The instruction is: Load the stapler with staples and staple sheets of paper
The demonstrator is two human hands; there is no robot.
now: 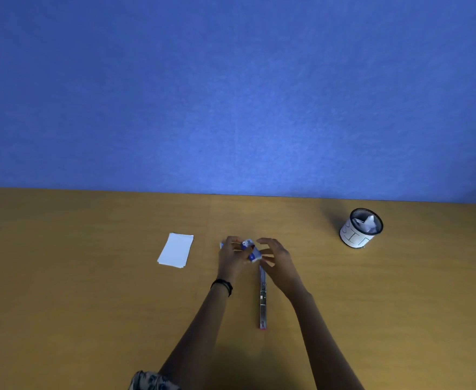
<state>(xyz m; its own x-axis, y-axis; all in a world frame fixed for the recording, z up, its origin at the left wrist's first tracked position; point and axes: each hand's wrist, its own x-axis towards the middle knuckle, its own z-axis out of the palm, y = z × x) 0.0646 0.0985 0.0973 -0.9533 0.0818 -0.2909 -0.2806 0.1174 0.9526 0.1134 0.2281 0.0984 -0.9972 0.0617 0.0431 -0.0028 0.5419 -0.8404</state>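
Observation:
A small blue-and-white staple box (pixel 250 250) is held above the wooden table by my left hand (pixel 232 257), whose fingers curl round it. My right hand (pixel 273 256) hovers just right of the box with its fingers spread and loosely bent, close to the box's end; whether it touches it I cannot tell. The stapler (pixel 263 301) lies flat and swung wide open, a long metal strip with a pink end nearest me, its far end hidden under my hands. A small stack of white paper sheets (pixel 175 250) lies to the left.
A black mesh cup (pixel 361 228) wrapped in a white label, with crumpled paper inside, stands at the back right. A blue wall rises behind the table's far edge. Bare tabletop (pixel 90 291) stretches left and right of my arms.

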